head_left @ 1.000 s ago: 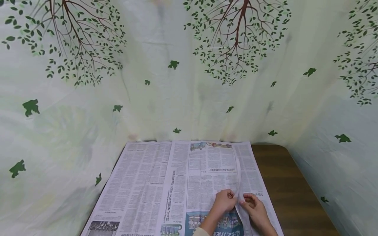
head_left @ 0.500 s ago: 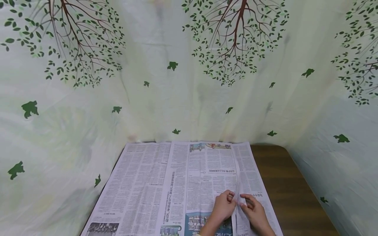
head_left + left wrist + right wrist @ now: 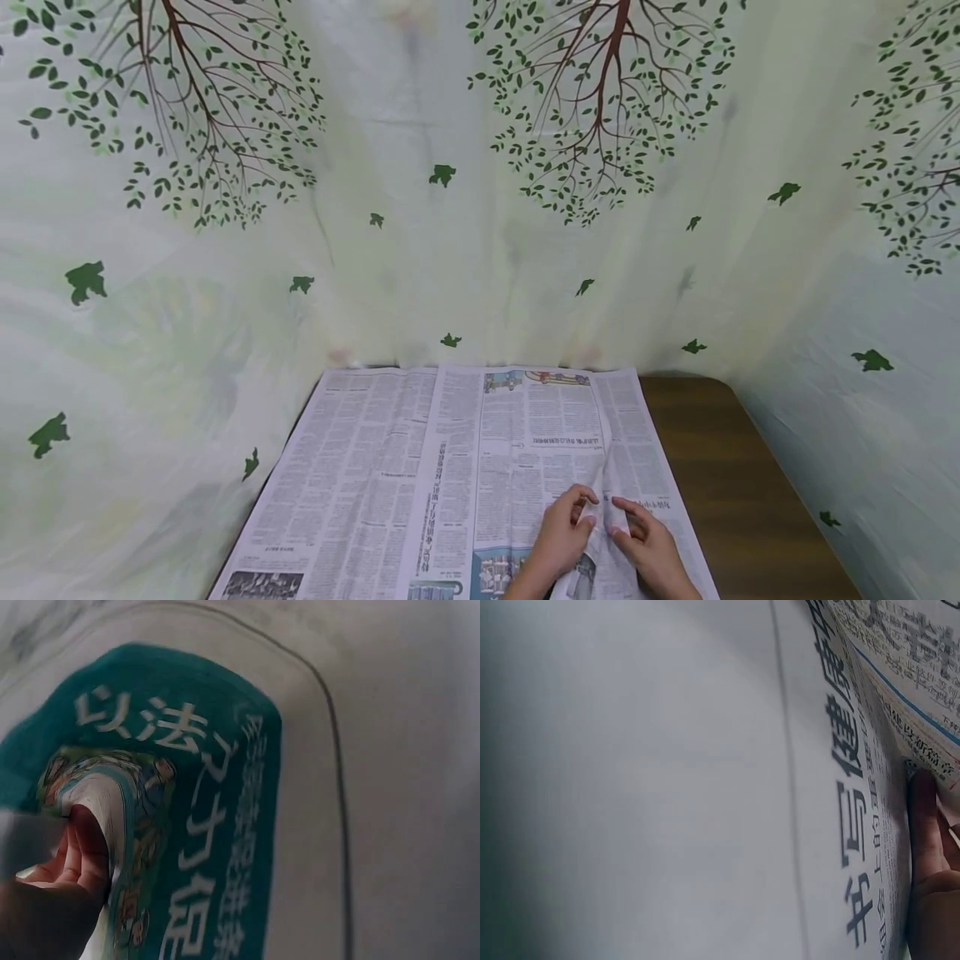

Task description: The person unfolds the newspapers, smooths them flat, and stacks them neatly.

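Observation:
Overlapping newspaper (image 3: 367,467) sheets lie spread over a table. Toward its right side, one page stands up in a narrow ridge between the two hands. From the left, my left hand (image 3: 561,533) pinches that raised paper, thumb and fingers bent together. My right hand (image 3: 651,548) holds the ridge from the other side, its thumb and forefinger against the paper. In the left wrist view, the left hand (image 3: 64,877) grips a curved page with a teal printed panel (image 3: 232,750). The right wrist view has the right hand (image 3: 934,877) between two pages, partly cut off by the frame.
A strip of dark brown wooden table (image 3: 742,483) shows right of the newspaper. Behind and along both sides hangs a pale cloth (image 3: 480,275) printed with trees and green leaves. It meets the table's far edge.
The raised page has curled over to the left between my hands, covering much of the teal panel and baring a dark picture. Both hands stay in nearly the same place.

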Available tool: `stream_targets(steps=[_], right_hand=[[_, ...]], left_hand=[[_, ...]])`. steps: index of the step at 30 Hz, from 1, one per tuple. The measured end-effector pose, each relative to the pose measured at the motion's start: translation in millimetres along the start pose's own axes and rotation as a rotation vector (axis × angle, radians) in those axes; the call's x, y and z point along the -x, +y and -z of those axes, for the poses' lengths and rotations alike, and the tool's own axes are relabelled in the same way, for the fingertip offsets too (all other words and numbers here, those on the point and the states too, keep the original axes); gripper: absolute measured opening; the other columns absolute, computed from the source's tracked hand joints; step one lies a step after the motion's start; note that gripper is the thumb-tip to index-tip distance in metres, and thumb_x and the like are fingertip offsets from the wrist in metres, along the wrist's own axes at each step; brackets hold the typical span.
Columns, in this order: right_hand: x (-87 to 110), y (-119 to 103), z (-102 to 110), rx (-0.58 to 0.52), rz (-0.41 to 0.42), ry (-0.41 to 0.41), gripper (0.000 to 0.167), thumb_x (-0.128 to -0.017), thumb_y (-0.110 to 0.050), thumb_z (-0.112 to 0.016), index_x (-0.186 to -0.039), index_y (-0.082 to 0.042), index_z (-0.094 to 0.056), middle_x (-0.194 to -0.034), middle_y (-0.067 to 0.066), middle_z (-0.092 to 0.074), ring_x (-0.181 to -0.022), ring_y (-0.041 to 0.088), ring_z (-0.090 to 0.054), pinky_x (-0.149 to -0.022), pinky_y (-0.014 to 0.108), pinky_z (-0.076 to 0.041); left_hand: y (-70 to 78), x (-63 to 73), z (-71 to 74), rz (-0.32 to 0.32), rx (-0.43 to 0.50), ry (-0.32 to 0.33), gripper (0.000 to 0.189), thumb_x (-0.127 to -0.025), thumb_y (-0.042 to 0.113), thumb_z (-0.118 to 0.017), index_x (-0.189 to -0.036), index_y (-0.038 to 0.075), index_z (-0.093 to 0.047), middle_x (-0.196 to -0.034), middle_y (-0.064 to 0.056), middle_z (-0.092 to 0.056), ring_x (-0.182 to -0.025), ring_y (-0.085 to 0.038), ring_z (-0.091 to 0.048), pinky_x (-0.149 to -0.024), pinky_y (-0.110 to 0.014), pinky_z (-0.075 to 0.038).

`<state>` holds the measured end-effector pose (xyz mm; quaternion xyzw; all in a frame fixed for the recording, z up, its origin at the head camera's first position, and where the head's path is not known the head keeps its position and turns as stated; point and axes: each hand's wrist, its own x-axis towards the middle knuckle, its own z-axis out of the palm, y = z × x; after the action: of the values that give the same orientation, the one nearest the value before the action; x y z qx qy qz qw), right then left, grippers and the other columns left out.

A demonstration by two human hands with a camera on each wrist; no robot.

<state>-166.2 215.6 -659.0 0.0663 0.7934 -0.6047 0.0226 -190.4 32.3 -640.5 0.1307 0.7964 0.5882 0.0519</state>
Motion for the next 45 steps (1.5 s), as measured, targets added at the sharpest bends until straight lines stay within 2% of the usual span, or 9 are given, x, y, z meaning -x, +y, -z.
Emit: stream_targets(steps=[5,7,11,15,19,24,33,40,45], right_hand=[[-1.6,-2,4,-0.007,0.001,-0.062,0.062,-0.09,-0.003,-0.076,-0.147,-0.001,-0.052,-0.089,0.019,-0.076,-0.068,0.012,-0.066,-0.059,0.028,-0.054],[-3.6,-4,5,0.012,-0.004,-0.07,0.063,-0.089,-0.005,-0.077,-0.147,-0.002,-0.052,-0.081,0.017,-0.074,-0.063,0.012,-0.064,-0.057,0.028,-0.053],[-7.6,-9,6,0.1,-0.022,-0.072,0.065,-0.086,-0.009,-0.08,-0.146,-0.009,-0.055,-0.056,0.001,-0.057,-0.048,0.008,-0.049,-0.047,0.024,-0.043],[-9.1,-13,6,0.187,-0.002,-0.081,0.067,-0.083,-0.008,-0.082,-0.144,-0.008,-0.056,-0.055,-0.001,-0.054,-0.046,0.008,-0.048,-0.046,0.023,-0.042],[-11.6,-18,6,0.225,0.043,-0.078,0.068,-0.081,-0.006,-0.083,-0.144,-0.006,-0.055,-0.087,0.012,-0.071,-0.059,0.012,-0.063,-0.053,0.025,-0.05],[-14.0,-21,4,0.253,0.098,-0.056,0.069,-0.079,-0.005,-0.086,-0.141,-0.005,-0.058,-0.12,0.019,-0.068,-0.072,0.01,-0.067,-0.062,0.025,-0.054],[-17.1,-18,7,0.263,0.128,-0.067,0.07,-0.077,0.0,-0.085,-0.142,-0.004,-0.057,-0.09,0.01,-0.067,-0.06,0.009,-0.059,-0.054,0.025,-0.049],[-18.7,-16,11,0.319,0.129,-0.017,0.072,-0.074,0.002,-0.088,-0.14,-0.006,-0.06,-0.084,0.004,-0.06,-0.06,0.008,-0.051,-0.055,0.024,-0.044],[-17.3,-18,17,0.36,0.15,-0.014,0.073,-0.075,-0.001,-0.089,-0.141,-0.008,-0.059,-0.081,0.003,-0.056,-0.06,0.007,-0.047,-0.055,0.023,-0.042]], left_hand=[[-1.3,0.2,6.5,-0.022,-0.087,-0.046,0.04,-0.094,0.002,-0.065,-0.124,0.027,-0.074,-0.119,0.005,-0.072,-0.114,-0.009,-0.065,-0.099,-0.03,-0.052],[-1.9,-0.9,7.5,-0.019,-0.087,-0.068,0.039,-0.096,0.005,-0.065,-0.127,0.025,-0.073,-0.128,0.005,-0.071,-0.125,-0.01,-0.062,-0.107,-0.032,-0.049],[-3.0,-1.4,9.9,0.0,-0.063,-0.111,0.038,-0.094,0.008,-0.071,-0.13,0.019,-0.072,-0.117,0.002,-0.074,-0.102,-0.003,-0.065,-0.09,-0.024,-0.053],[0.0,-1.2,15.9,0.006,-0.035,-0.165,0.044,-0.09,0.009,-0.077,-0.133,0.015,-0.071,-0.094,0.0,-0.07,-0.073,0.003,-0.054,-0.067,-0.018,-0.046],[4.5,-3.8,26.1,-0.013,0.016,-0.221,0.048,-0.089,0.008,-0.077,-0.137,0.011,-0.067,-0.105,-0.007,-0.075,-0.078,0.004,-0.062,-0.07,-0.017,-0.051],[6.4,-5.1,35.1,-0.006,0.016,-0.262,0.051,-0.088,0.012,-0.079,-0.138,0.011,-0.066,-0.11,-0.007,-0.076,-0.08,0.004,-0.064,-0.075,-0.018,-0.052],[8.2,-2.2,52.7,-0.032,0.039,-0.284,0.059,-0.084,0.012,-0.085,-0.139,0.011,-0.065,-0.089,0.001,-0.072,-0.061,0.002,-0.058,-0.06,-0.017,-0.051],[6.3,0.6,72.3,-0.105,0.047,-0.255,0.064,-0.081,0.009,-0.088,-0.14,0.009,-0.064,-0.078,-0.012,-0.069,-0.057,0.003,-0.055,-0.057,-0.015,-0.05],[6.9,3.8,85.4,-0.086,0.05,-0.226,0.068,-0.079,0.008,-0.089,-0.142,0.013,-0.063,-0.07,-0.006,-0.064,-0.057,0.001,-0.055,-0.057,-0.016,-0.051]])
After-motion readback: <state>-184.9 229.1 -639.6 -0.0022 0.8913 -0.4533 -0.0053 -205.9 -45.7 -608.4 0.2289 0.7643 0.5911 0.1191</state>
